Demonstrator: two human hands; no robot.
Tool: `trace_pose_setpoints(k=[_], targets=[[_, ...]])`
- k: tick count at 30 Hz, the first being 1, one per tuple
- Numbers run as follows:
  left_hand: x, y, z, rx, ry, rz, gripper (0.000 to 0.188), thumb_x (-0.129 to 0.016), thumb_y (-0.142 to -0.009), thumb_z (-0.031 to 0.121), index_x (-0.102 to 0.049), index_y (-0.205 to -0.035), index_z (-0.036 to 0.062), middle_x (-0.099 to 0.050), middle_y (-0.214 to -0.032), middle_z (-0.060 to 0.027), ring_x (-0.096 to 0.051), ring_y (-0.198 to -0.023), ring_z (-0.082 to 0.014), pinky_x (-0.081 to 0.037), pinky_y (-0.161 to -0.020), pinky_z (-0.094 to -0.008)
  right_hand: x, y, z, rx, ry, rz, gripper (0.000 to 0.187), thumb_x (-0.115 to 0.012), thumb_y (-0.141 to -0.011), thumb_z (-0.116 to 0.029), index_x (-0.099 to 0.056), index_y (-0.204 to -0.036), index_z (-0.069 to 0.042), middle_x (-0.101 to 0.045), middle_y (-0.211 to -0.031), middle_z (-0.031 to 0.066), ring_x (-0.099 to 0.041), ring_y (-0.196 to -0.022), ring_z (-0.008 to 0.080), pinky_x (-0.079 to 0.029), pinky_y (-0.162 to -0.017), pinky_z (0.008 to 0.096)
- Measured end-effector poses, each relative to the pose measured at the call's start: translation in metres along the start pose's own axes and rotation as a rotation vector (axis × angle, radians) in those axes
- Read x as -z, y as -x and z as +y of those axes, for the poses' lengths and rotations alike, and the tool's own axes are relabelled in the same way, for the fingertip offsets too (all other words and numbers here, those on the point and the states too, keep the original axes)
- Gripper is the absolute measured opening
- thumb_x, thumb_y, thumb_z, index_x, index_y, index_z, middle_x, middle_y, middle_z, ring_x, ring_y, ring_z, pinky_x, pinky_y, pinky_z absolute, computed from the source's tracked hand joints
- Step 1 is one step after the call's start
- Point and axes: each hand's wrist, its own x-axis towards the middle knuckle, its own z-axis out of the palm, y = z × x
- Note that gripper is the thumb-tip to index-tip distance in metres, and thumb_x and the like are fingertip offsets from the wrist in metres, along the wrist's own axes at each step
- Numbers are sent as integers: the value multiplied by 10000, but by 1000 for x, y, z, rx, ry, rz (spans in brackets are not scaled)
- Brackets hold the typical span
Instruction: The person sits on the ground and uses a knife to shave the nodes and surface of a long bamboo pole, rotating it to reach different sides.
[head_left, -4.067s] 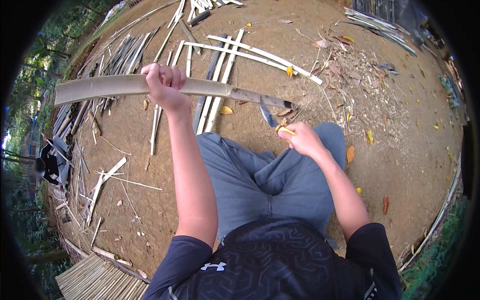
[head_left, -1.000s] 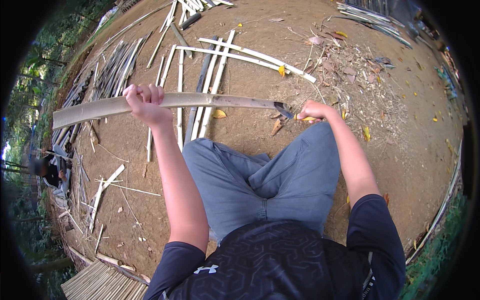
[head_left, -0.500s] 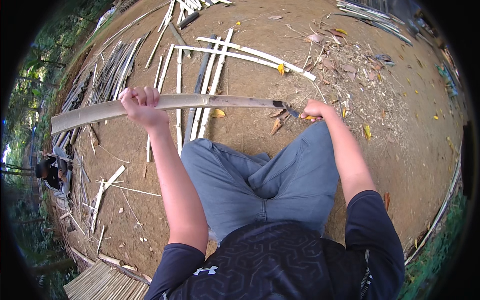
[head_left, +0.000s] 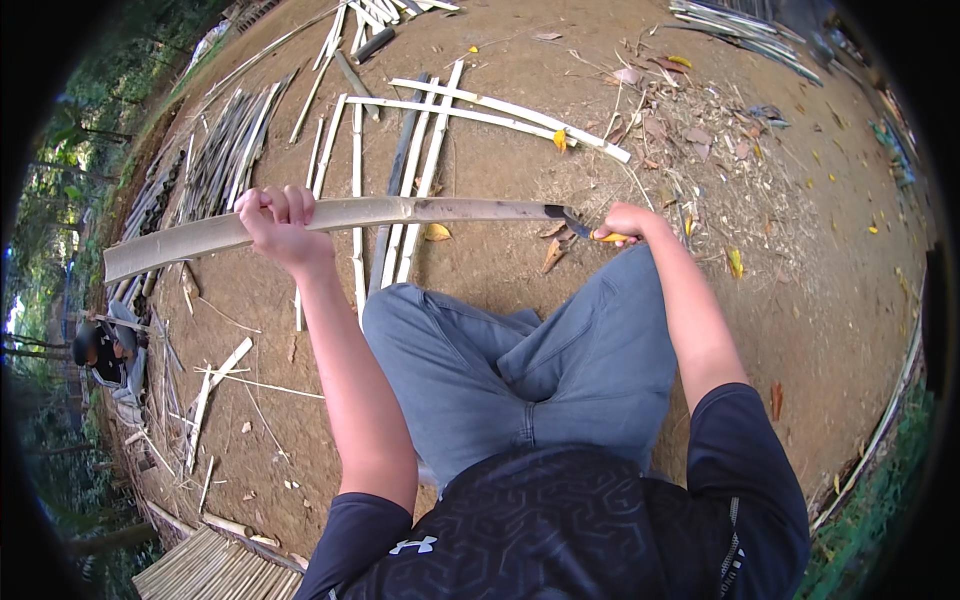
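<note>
The left hand (head_left: 278,225) hides a stretch of the long bamboo strip (head_left: 370,210). Beyond the strip's dark end, the right hand (head_left: 628,222) covers much of the yellow knife handle (head_left: 606,237); blade (head_left: 577,227) contact is too small to tell. Below the strip's wide end, another person (head_left: 105,350) blurs; farther below, the lower edge crops some thin poles (head_left: 215,565).

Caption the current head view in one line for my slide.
Left hand grips a long bamboo strip; right hand holds a yellow-handled knife at the strip's dark right end.
</note>
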Motion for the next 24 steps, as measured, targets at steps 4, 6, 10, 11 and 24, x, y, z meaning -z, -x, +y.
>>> trace_pose_setpoints(k=[4,6,10,11,24], targets=[[4,-3,-2,2,34,-23,251,-430,-950,218,-321,-737,145,-215,-555,31,-200,-461,-89,-210,-451,-274,5,2,12,28,-141,8,283,-693,-880,-238,-655,-721,-8,-601,-573,64,-401,-365,76,-307,-358,277],[6,-3,-2,-4,20,-25,252,-425,-954,216,-318,-737,144,-216,-557,32,-200,-462,-87,-212,-452,-275,4,1,7,-10,-92,32,273,-687,-885,-228,-660,-730,-4,-601,-577,65,-408,-366,76,-309,-357,273],[8,-4,-2,-4,30,-29,135,-404,-956,211,-400,-834,152,-243,-567,33,-216,-450,-78,-203,-430,-264,4,1,-1,-14,-46,17,266,-672,-897,-229,-670,-751,-7,-598,-580,60,-412,-368,76,-305,-354,261],[8,-5,-3,-10,30,-29,140,-405,-957,213,-398,-832,150,-244,-567,32,-216,-451,-78,-203,-430,-263,5,1,0,-2,-58,1,263,-668,-899,-230,-674,-757,-9,-597,-581,58,-413,-369,76,-304,-353,257],[10,-4,-6,-13,30,-11,158,-397,-968,213,-387,-830,137,-243,-570,34,-213,-451,-76,-203,-429,-266,5,3,10,-14,-167,-16,264,-682,-882,-265,-710,-813,-12,-608,-572,63,-426,-354,73,-301,-343,254]])
